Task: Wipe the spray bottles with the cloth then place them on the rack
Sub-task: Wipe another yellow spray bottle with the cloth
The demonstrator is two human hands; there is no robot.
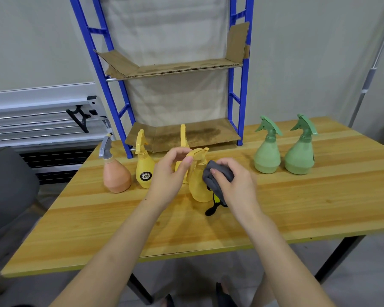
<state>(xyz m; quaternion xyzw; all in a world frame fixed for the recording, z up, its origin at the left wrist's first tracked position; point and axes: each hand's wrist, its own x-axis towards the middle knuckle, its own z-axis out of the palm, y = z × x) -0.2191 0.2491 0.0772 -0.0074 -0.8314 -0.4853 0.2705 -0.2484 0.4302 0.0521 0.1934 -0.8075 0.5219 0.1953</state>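
A yellow spray bottle (197, 185) stands upright on the wooden table (297, 207) at the centre. My left hand (172, 176) pinches its trigger head between thumb and fingers. My right hand (235, 185) presses a grey cloth (215, 173) against the bottle's right side. Behind my left hand a second yellow bottle (183, 136) is partly hidden. Another yellow bottle (144, 167) and an orange bottle (115, 171) stand to the left. Two green bottles (267, 155) (299, 156) stand to the right. The blue rack (242, 96) with cardboard shelves rises at the table's back.
The rack's lower cardboard shelf (197, 136) and upper cardboard shelf (175, 68) hold nothing. A black and yellow tag (214, 204) hangs from the cloth onto the table. A grey chair (7, 185) sits at the left, beyond the table edge.
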